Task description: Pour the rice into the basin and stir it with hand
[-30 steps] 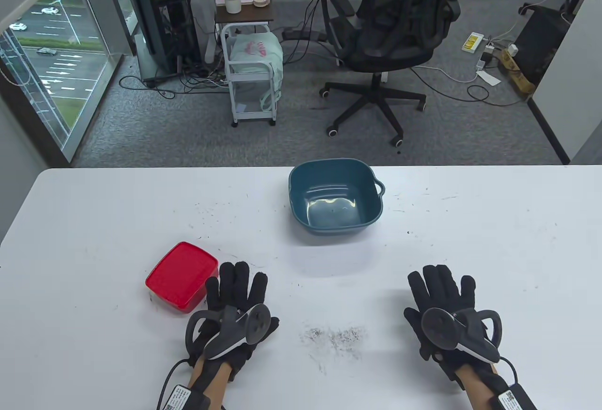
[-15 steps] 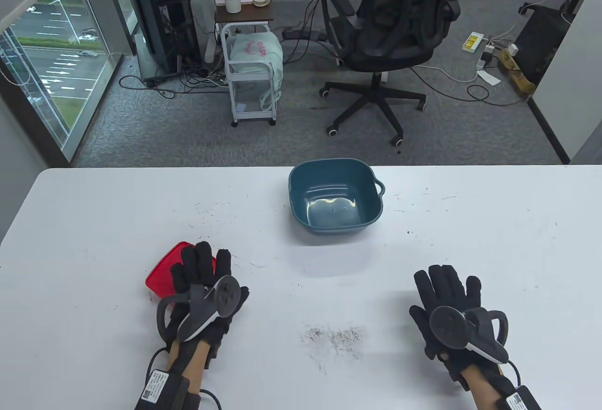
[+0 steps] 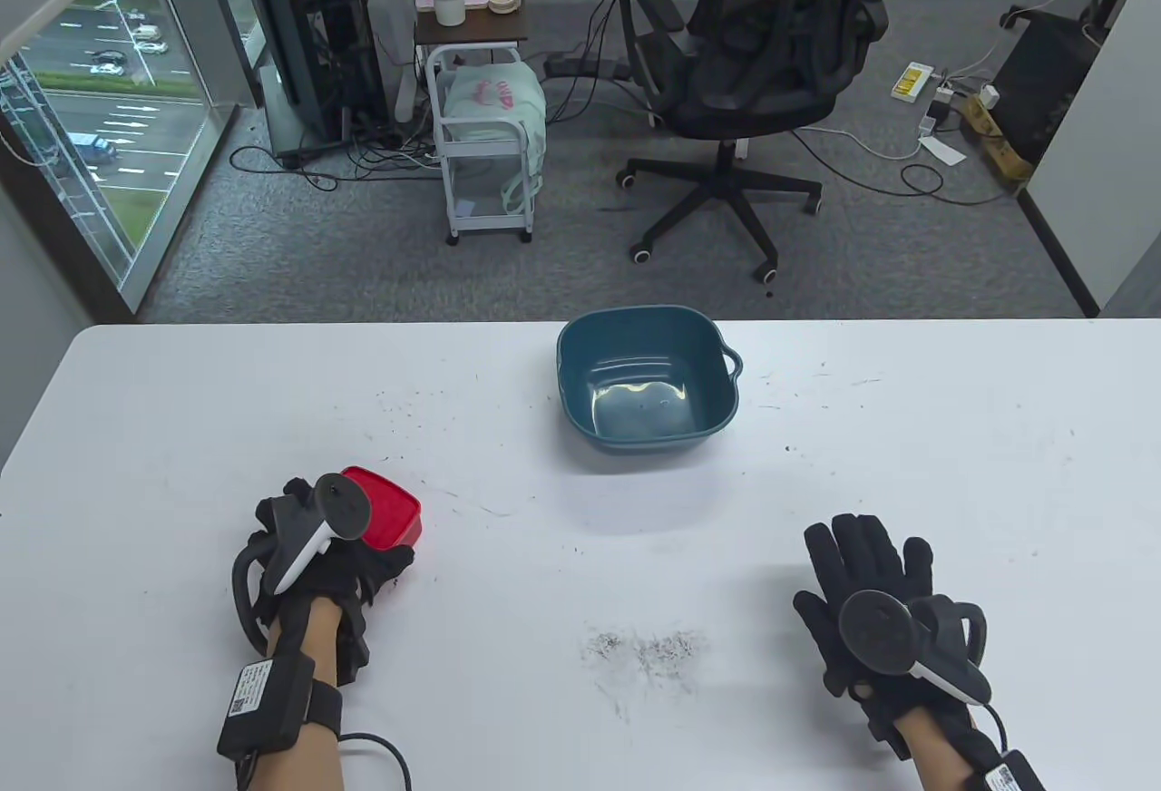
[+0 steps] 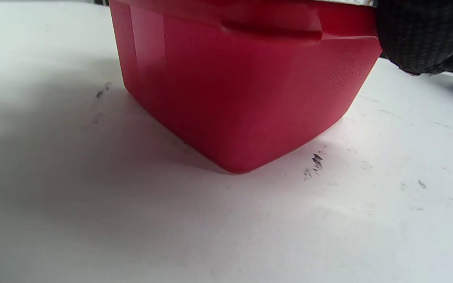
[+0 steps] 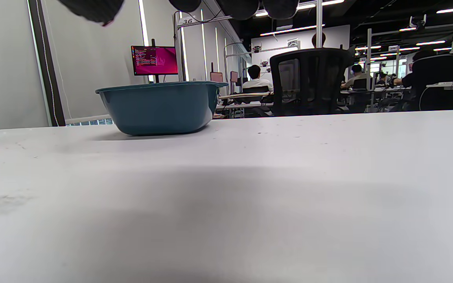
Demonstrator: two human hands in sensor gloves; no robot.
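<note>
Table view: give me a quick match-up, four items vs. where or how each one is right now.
Items:
1. red container
2. basin
3. right hand
4. dark smudge

States:
A. flat on the table, fingers spread
B. between the two hands, near edge
C. far centre of the table, no rice in it
D. gripped by the left hand

Pairs: 1-D, 2-C, 3-A, 4-B
</note>
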